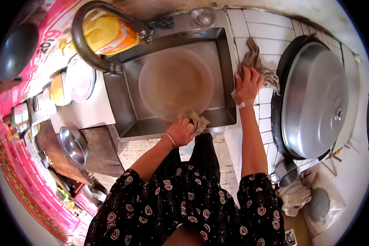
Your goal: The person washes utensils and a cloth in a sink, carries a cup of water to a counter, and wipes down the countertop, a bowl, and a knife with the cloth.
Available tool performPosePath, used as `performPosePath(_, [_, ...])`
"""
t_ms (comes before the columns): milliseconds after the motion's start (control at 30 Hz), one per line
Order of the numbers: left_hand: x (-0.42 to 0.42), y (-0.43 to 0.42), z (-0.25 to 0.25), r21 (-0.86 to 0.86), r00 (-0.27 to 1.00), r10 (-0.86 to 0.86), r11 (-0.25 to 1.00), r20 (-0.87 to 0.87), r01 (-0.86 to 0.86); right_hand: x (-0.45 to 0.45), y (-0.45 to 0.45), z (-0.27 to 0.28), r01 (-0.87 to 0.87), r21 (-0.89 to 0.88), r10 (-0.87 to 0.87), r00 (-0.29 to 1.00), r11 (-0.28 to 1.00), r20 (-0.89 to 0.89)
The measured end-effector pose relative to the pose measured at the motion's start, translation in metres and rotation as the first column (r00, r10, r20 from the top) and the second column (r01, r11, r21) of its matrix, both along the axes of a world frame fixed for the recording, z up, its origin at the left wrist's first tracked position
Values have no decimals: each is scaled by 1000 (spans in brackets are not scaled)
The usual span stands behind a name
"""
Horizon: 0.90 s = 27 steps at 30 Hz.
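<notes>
My left hand (179, 132) is closed round a beige cloth (199, 124) at the near edge of the sink, beside the rim of a large translucent basin (176, 84). Cloudy brownish water appears to lie in the basin, which sits inside the steel sink (127, 117). On the white tiled counter to the right, my right hand (249, 85) presses down on a crumpled grey-brown rag (253, 53), its fingers curled over the fabric. Part of the rag sticks out beyond the fingers towards the wall and the pot.
A big lidded pan (315, 102) stands close to my right arm. The curved faucet (80, 41) arches over the sink's left corner, near a yellow oil jug (110, 35). Plates (81, 78) and a steel bowl (73, 145) are at the left; a small pot (287, 173) sits lower right.
</notes>
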<state>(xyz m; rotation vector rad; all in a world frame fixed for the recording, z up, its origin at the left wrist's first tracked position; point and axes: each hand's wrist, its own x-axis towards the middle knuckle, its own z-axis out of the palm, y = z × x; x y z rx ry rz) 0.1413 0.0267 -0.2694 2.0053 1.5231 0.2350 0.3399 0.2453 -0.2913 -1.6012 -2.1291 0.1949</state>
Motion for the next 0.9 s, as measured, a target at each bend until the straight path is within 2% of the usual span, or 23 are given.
performPosePath(167, [-2, -1, 5, 80, 1000, -3, 997, -27, 5, 19, -33, 17, 124, -91, -110, 984, 988, 144])
performPosePath(267, [-1, -3, 2, -86, 998, 18, 996, 65, -13, 36, -52, 18, 305, -421, -359, 932, 854, -54])
performPosePath(367, [-1, -2, 5, -94, 995, 24, 995, 96, -15, 53, -69, 35, 264, -600, -535, 777, 755, -331])
performPosePath(400, [-1, -2, 6, -106, 995, 25, 994, 93, -15, 52, -72, 48, 219, -639, -597, 654, 737, -465])
performPosePath(467, [-2, -1, 9, -133, 996, 26, 991, 80, -16, 40, -64, 108, 167, -697, -603, 663, 698, -444])
performPosePath(500, [0, -3, 9, -55, 995, 42, 998, 89, -37, 52, -54, 101, 117, -702, -617, 590, 703, -520])
performPosePath(533, [1, -7, 6, -9, 994, 50, 999, 98, -50, 48, -43, 125, 144, -673, -600, 611, 725, -516])
performPosePath(567, [2, -11, 3, 37, 993, 58, 997, 104, -62, 41, -35, 148, 65, -638, -601, 424, 767, -678])
performPosePath(600, [3, -12, 2, 85, 992, 65, 994, 109, -74, 47, -16, 145, 8, -673, -660, 212, 739, -721])
performPosePath(633, [3, -12, 7, 71, 989, 92, 992, 114, -100, 39, -7, 174, -38, -626, -619, 115, 779, -777])
performPosePath(667, [3, -11, 13, 56, 986, 119, 990, 117, -127, 44, 2, 185, -216, -469, -480, 3, 857, -877])
performPosePath(733, [3, -12, 20, 38, 976, 177, 982, 127, -183, 52, 10, 206, -211, -420, -423, 33, 883, -906])
performPosePath(767, [2, -14, 23, 34, 969, 207, 976, 134, -213, 60, 5, 204, -32, -433, -413, 245, 901, -877])
performPosePath(833, [-3, -18, 30, 23, 963, 229, 972, 144, -235, 81, -8, 185, 312, -325, -450, 604, 893, -657])
performPosePath(900, [-9, -26, 39, 2, 964, 218, 975, 152, -221, 123, -46, 152, 427, -339, -540, 559, 838, -629])
